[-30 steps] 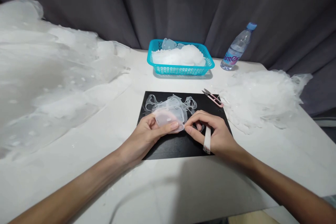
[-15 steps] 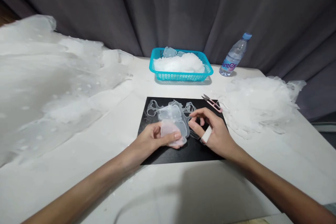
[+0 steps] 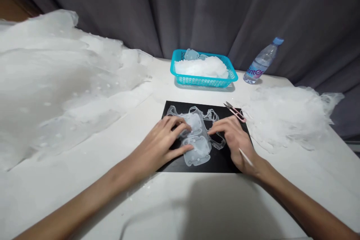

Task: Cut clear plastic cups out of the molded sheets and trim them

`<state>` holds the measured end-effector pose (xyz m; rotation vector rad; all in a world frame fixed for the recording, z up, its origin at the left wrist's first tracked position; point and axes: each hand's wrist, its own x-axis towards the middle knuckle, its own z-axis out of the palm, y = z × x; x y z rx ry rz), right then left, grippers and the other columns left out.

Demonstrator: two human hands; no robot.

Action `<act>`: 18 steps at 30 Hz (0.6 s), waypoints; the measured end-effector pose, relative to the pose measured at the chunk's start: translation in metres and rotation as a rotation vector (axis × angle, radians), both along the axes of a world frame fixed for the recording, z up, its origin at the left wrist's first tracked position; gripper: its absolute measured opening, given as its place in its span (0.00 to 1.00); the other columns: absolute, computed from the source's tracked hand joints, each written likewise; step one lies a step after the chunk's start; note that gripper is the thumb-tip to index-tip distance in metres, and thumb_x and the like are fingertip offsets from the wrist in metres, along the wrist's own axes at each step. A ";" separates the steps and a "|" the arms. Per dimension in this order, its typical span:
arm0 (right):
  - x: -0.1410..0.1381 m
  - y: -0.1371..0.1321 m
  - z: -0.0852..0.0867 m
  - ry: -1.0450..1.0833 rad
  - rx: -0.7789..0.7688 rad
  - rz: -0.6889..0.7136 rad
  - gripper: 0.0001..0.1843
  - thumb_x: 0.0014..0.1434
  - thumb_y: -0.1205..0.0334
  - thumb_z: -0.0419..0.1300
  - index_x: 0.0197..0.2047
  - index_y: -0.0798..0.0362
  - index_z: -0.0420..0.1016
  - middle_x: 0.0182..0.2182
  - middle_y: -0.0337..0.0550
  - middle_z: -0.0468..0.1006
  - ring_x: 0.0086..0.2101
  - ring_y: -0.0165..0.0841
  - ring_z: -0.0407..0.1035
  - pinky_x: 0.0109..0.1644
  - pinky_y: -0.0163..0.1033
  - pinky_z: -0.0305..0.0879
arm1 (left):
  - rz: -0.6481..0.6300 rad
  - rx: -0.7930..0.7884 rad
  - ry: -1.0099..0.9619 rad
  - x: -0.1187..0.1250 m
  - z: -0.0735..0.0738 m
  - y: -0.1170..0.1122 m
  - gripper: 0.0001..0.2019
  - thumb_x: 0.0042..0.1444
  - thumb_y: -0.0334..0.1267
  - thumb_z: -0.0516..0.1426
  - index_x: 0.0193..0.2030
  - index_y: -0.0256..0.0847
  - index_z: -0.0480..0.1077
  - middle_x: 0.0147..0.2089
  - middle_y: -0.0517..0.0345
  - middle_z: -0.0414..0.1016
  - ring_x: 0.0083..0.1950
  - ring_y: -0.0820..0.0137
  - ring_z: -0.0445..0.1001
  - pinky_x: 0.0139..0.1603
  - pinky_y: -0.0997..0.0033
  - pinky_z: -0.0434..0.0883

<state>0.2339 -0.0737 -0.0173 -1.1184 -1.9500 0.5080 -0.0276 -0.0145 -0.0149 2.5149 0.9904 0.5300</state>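
Note:
A translucent, flexible-looking molded sheet (image 3: 198, 151) with rounded, dotted panels lies on the black mat (image 3: 174, 165). My left hand (image 3: 165, 137) rests over its left side, fingers apart, with the thumb and fingertips pressing the panels. At the sheet's right edge, my right hand (image 3: 234, 138) has its fingertips drawn together on the thin rim; the thumb is mostly hidden. A white band wraps part of that hand. Thin looped offcuts (image 3: 218, 143) of the same clear material lie under and beside the right fingers.
Pink-handled thread snips (image 3: 236, 112) lie at the mat's upper right corner. Behind stand a turquoise basket (image 3: 206, 82) holding white pieces and a water bottle (image 3: 260, 63). Translucent sheets (image 3: 70, 78) are heaped at left, and a pile of clear scraps (image 3: 289, 116) sits at right.
The molded sheet has gone from being held up in my left hand to lying on the mat. The left hand has opened over it, and the right fingers have come onto its edge.

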 end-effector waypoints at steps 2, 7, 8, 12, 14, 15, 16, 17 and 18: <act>0.001 -0.002 0.004 0.037 -0.022 0.051 0.36 0.76 0.38 0.32 0.51 0.49 0.77 0.47 0.48 0.78 0.48 0.41 0.69 0.56 0.51 0.64 | -0.048 0.021 0.047 0.005 -0.007 -0.002 0.22 0.68 0.55 0.58 0.62 0.46 0.69 0.63 0.50 0.71 0.63 0.55 0.70 0.63 0.53 0.69; 0.000 0.000 0.008 0.072 -0.142 0.124 0.38 0.72 0.33 0.35 0.52 0.50 0.76 0.43 0.47 0.78 0.41 0.37 0.73 0.46 0.44 0.71 | -0.063 0.039 0.078 0.008 -0.015 -0.006 0.29 0.70 0.56 0.55 0.71 0.45 0.61 0.73 0.47 0.63 0.73 0.54 0.64 0.70 0.52 0.68; 0.001 0.002 0.007 0.029 -0.099 0.105 0.34 0.74 0.36 0.38 0.51 0.50 0.76 0.45 0.47 0.79 0.45 0.38 0.73 0.50 0.45 0.71 | -0.055 0.049 0.081 0.008 -0.015 -0.007 0.29 0.71 0.56 0.55 0.72 0.45 0.60 0.74 0.47 0.62 0.73 0.54 0.64 0.70 0.51 0.68; 0.005 0.011 -0.001 -0.226 0.118 -0.014 0.21 0.79 0.54 0.44 0.47 0.51 0.76 0.49 0.49 0.80 0.52 0.41 0.69 0.60 0.49 0.66 | -0.005 0.061 0.078 0.008 -0.014 -0.009 0.28 0.70 0.56 0.55 0.70 0.44 0.61 0.74 0.46 0.61 0.70 0.53 0.69 0.67 0.52 0.71; 0.006 0.013 -0.007 -0.355 0.118 -0.047 0.17 0.78 0.57 0.46 0.51 0.52 0.75 0.50 0.50 0.79 0.51 0.42 0.70 0.57 0.49 0.68 | 0.033 0.050 0.056 0.007 -0.012 -0.007 0.29 0.70 0.57 0.55 0.70 0.44 0.60 0.74 0.45 0.61 0.67 0.53 0.71 0.65 0.51 0.73; 0.005 0.013 -0.009 -0.419 0.101 -0.064 0.16 0.77 0.57 0.48 0.54 0.52 0.74 0.51 0.51 0.79 0.50 0.43 0.70 0.55 0.49 0.69 | 0.060 0.042 0.040 0.007 -0.010 -0.005 0.29 0.70 0.58 0.55 0.70 0.44 0.59 0.73 0.44 0.61 0.66 0.54 0.71 0.65 0.51 0.72; 0.003 0.013 -0.010 -0.480 0.083 -0.084 0.16 0.76 0.55 0.50 0.57 0.53 0.73 0.52 0.53 0.78 0.50 0.45 0.70 0.53 0.50 0.70 | 0.095 0.035 0.022 0.006 -0.009 -0.003 0.30 0.70 0.57 0.54 0.71 0.43 0.58 0.72 0.44 0.62 0.66 0.53 0.71 0.65 0.50 0.71; 0.002 0.012 -0.012 -0.533 0.070 -0.103 0.17 0.75 0.53 0.53 0.58 0.54 0.72 0.52 0.54 0.78 0.50 0.47 0.70 0.51 0.50 0.70 | 0.130 0.031 0.008 0.005 -0.008 0.000 0.30 0.71 0.57 0.53 0.71 0.42 0.57 0.71 0.43 0.63 0.66 0.53 0.70 0.66 0.49 0.70; 0.000 0.012 -0.012 -0.572 0.057 -0.110 0.19 0.74 0.51 0.55 0.59 0.55 0.72 0.50 0.55 0.78 0.49 0.48 0.70 0.50 0.50 0.70 | 0.155 0.034 -0.001 0.004 -0.007 0.004 0.29 0.71 0.56 0.53 0.71 0.41 0.58 0.69 0.43 0.65 0.66 0.53 0.69 0.67 0.48 0.69</act>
